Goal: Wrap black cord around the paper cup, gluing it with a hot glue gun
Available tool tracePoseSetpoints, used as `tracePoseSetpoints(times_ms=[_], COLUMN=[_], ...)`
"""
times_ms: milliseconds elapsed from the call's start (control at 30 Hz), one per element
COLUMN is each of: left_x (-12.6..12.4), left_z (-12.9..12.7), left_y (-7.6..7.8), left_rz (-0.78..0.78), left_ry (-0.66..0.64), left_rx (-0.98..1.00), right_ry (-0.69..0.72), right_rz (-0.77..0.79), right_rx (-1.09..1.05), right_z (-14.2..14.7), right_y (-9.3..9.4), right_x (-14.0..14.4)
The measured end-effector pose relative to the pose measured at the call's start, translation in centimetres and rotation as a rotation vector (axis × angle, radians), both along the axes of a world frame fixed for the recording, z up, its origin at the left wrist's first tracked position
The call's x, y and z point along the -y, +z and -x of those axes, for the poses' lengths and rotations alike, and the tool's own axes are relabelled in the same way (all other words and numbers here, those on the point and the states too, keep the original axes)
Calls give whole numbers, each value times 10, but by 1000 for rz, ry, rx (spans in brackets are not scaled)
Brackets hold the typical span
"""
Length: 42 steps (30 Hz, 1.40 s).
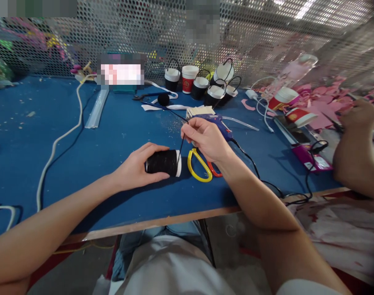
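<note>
Blue tabletop (122, 123); on it: white cable (54, 147); scissors (190, 166); glue gun (224, 128); red cup (188, 84).

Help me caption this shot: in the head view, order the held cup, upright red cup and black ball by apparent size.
1. Held cup, partly covered by the left hand
2. Upright red cup
3. Black ball
The held cup is nearer the camera, so true sizes are unsure.
</note>
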<state>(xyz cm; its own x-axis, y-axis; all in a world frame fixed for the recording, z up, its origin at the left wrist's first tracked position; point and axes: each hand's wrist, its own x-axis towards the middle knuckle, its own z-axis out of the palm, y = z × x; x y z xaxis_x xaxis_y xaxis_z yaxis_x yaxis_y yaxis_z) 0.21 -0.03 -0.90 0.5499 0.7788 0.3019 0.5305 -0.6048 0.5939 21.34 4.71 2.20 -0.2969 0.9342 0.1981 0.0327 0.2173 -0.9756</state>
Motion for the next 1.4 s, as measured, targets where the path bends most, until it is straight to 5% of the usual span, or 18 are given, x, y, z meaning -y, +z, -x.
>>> tracePoseSetpoints(times_ms=[400, 1033, 1400], left_x=[3, 9, 10], left_z=[-2, -6, -5], left_y=[3, 4, 2], left_rz=[23, 77, -94], left_ry=[-106, -86, -101], left_rx=[-22, -63, -10], right_ry=[-51, -102, -85], right_rz=[-114, -176, -160], right_rx=[206, 150, 255], right_z=[2, 10, 8], right_y=[-3, -5, -17], right_x=[1, 4, 2])
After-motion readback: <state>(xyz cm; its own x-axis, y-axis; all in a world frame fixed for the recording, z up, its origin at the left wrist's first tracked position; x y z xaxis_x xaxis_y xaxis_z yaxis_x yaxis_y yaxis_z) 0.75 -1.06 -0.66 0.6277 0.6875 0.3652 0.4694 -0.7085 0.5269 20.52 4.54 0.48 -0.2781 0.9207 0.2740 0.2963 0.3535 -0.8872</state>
